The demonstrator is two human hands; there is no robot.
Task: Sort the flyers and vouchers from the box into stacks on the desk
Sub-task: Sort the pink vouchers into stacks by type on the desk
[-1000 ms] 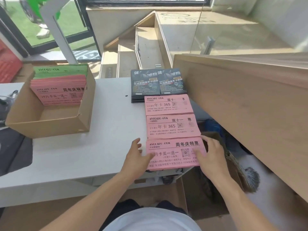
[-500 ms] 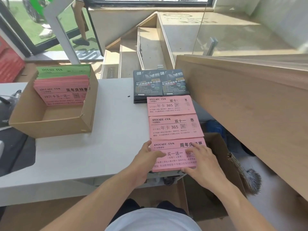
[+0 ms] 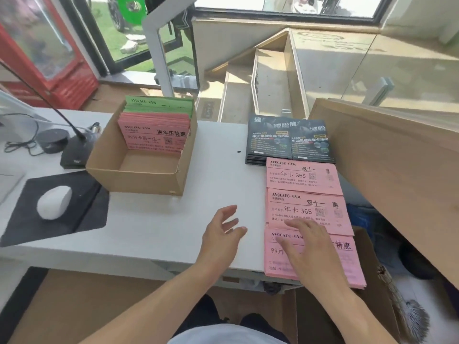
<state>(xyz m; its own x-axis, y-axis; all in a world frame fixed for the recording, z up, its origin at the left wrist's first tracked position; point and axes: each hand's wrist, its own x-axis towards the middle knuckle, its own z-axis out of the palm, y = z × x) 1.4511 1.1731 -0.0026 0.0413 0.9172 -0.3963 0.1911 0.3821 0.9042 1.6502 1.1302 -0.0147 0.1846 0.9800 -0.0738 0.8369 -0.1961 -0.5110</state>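
Note:
An open cardboard box (image 3: 139,178) stands left of centre on the white desk (image 3: 159,229). Inside lean pink vouchers (image 3: 155,135) with green vouchers (image 3: 159,105) behind them. Along the desk's right side lie a stack of black flyers (image 3: 289,141) and three pink voucher stacks: far (image 3: 301,176), middle (image 3: 308,207) and near (image 3: 345,264). My right hand (image 3: 308,247) rests flat on the near pink stack, fingers spread. Left of that stack, my left hand (image 3: 221,234) hovers over bare desk, open and holding nothing.
A white mouse (image 3: 54,202) sits on a black pad (image 3: 82,207) at the left, with a desk microphone (image 3: 74,157) and cables behind it. A raised wooden counter (image 3: 397,175) borders the right. Below the desk edge are a brown box (image 3: 372,294) and a brush (image 3: 409,311).
My left hand has lifted off the near pink stack and moved left over the bare desk. My right hand has slid onto the stack's middle. The view has swung left.

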